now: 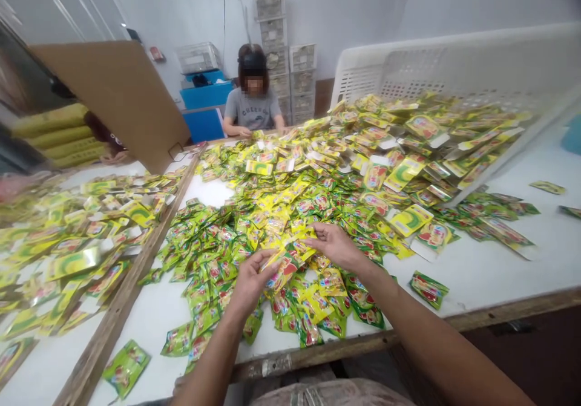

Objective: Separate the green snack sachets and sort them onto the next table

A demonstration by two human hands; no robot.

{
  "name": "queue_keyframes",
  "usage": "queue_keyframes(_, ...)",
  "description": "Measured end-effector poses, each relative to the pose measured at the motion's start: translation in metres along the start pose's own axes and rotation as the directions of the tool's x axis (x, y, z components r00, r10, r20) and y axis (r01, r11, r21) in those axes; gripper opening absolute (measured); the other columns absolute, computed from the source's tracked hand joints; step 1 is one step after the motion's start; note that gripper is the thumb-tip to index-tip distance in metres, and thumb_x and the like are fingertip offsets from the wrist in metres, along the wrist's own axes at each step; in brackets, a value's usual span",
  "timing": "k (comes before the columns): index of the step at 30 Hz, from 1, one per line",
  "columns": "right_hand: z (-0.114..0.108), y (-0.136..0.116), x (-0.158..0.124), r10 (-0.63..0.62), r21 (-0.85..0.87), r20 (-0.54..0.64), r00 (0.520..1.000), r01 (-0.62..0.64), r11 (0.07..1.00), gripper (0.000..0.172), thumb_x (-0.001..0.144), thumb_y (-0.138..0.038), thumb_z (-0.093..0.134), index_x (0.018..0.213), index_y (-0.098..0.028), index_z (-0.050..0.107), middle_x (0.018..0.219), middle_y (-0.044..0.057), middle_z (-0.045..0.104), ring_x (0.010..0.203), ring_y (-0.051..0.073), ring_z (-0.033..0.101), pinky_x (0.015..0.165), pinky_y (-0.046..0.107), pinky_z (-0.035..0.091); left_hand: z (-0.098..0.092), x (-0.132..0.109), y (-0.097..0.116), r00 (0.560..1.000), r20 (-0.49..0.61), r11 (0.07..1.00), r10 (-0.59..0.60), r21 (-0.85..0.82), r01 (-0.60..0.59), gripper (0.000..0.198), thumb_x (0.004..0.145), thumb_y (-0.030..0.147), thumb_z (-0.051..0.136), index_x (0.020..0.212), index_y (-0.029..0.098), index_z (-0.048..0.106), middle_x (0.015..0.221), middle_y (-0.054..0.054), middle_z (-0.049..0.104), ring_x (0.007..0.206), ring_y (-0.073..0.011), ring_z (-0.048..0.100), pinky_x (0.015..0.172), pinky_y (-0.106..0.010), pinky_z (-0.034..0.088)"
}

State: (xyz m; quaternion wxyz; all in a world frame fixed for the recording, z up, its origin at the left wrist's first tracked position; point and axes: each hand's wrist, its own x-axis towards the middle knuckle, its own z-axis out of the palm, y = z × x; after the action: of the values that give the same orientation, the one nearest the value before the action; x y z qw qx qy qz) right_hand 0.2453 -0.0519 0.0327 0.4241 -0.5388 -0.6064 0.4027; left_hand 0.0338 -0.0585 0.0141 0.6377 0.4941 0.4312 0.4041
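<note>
My left hand (255,274) is closed on a small yellow carton (282,271) with red and green print, held tilted above the pile. Just to the right, my right hand (333,244) is closed at the carton's far end, its fingertips pinched together; what they hold is too small to make out. Green sachets (213,273) and yellow sachets (315,304) lie heaped under and around both hands. Cartons (408,219) in yellow and green are piled behind and to the right of my right hand.
A large white crate (512,61) lies tipped at the right, cartons spilling out. A wooden strip (122,297) divides the table, with more cartons (75,264) left of it. Across the table sits a person (254,106). A brown board (113,94) stands at the left.
</note>
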Motion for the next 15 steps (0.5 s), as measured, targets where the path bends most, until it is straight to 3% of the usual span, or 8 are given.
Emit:
queue_keyframes(3, 0.004, -0.006, -0.005, -0.033, -0.139, -0.034, 0.999, 0.028, 0.990, 0.025, 0.073, -0.042, 0.061, 0.071, -0.017, 0.061, 0.055, -0.004, 0.047, 0.054, 0.012, 0.043, 0.050, 0.022, 0.033, 0.001, -0.002, -0.004, 1.000, 0.017, 0.998, -0.015, -0.060, 0.016, 0.033, 0.066, 0.030, 0.073, 0.093, 0.015, 0.064, 0.092, -0.006, 0.071, 0.078, -0.0162, 0.065, 0.071, -0.024, 0.049)
queue_keyframes(8, 0.012, -0.007, -0.010, -0.106, -0.195, -0.005, 0.994, 0.103, 0.976, 0.023, 0.073, -0.040, 0.063, 0.074, -0.017, 0.066, 0.069, 0.000, 0.057, 0.064, 0.014, 0.049, 0.057, 0.024, 0.037, 0.000, -0.004, -0.013, 1.000, 0.022, 0.993, -0.004, -0.120, 0.007, 0.031, 0.069, 0.031, 0.070, 0.094, 0.014, 0.064, 0.088, -0.007, 0.071, 0.073, -0.0156, 0.065, 0.068, -0.025, 0.049)
queue_keyframes(11, 0.016, -0.004, -0.012, -0.079, -0.236, -0.040, 0.996, 0.068, 0.969, 0.020, 0.072, -0.035, 0.064, 0.075, -0.017, 0.069, 0.070, 0.001, 0.057, 0.062, 0.013, 0.048, 0.056, 0.024, 0.038, 0.001, -0.007, -0.014, 1.000, 0.000, 0.994, 0.007, -0.105, -0.007, 0.030, 0.069, 0.031, 0.070, 0.094, 0.014, 0.065, 0.091, -0.007, 0.071, 0.075, -0.0151, 0.065, 0.069, -0.024, 0.049)
queue_keyframes(15, 0.025, -0.005, -0.017, -0.007, -0.194, 0.009, 1.000, 0.008, 0.981, 0.014, 0.066, -0.024, 0.066, 0.079, -0.018, 0.069, 0.061, -0.002, 0.053, 0.056, 0.012, 0.046, 0.053, 0.023, 0.038, 0.005, -0.009, -0.009, 0.999, -0.025, 0.995, -0.038, -0.097, 0.035, 0.034, 0.062, 0.029, 0.076, 0.091, 0.014, 0.065, 0.084, -0.005, 0.071, 0.070, -0.0138, 0.064, 0.067, -0.023, 0.049)
